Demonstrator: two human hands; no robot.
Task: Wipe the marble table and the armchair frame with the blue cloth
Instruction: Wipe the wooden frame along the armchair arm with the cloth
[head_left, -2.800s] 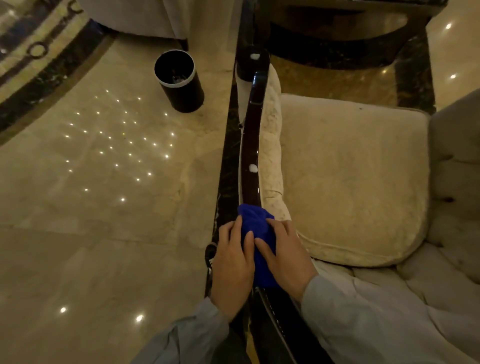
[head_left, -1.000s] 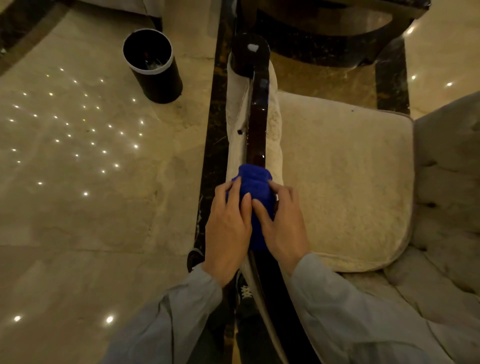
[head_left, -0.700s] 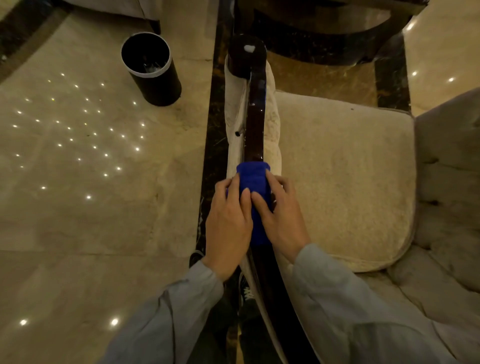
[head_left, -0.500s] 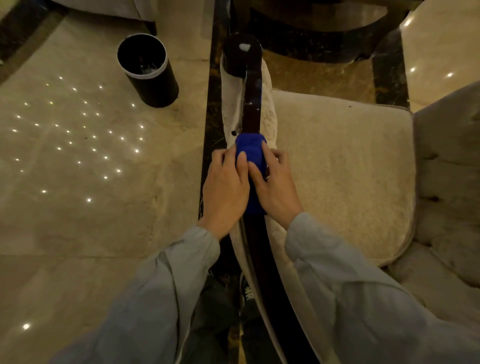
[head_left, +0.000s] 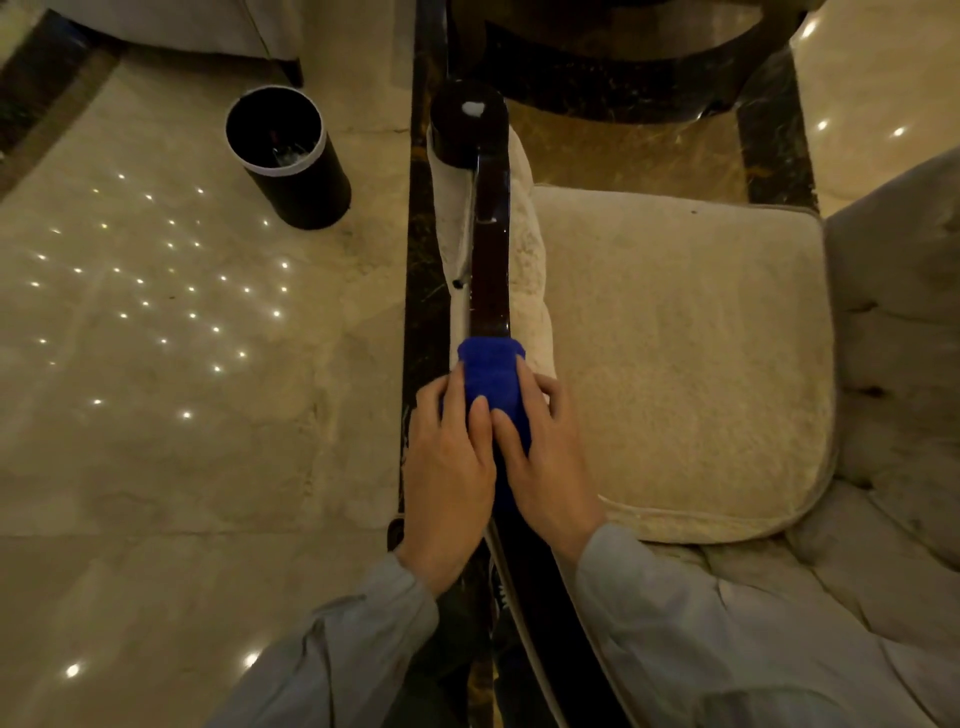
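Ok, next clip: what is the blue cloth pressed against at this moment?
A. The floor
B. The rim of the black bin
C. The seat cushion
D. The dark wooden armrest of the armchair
D: the blue cloth is wrapped over the dark wooden armrest, with the left hand and right hand pressing it from either side.

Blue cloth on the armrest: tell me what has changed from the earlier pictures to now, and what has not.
The blue cloth slid forward along the dark wooden armrest toward its rounded front end, then came back a little in the last half second. The left hand and right hand travelled with it and never let go. The seat cushion and black bin stayed put.
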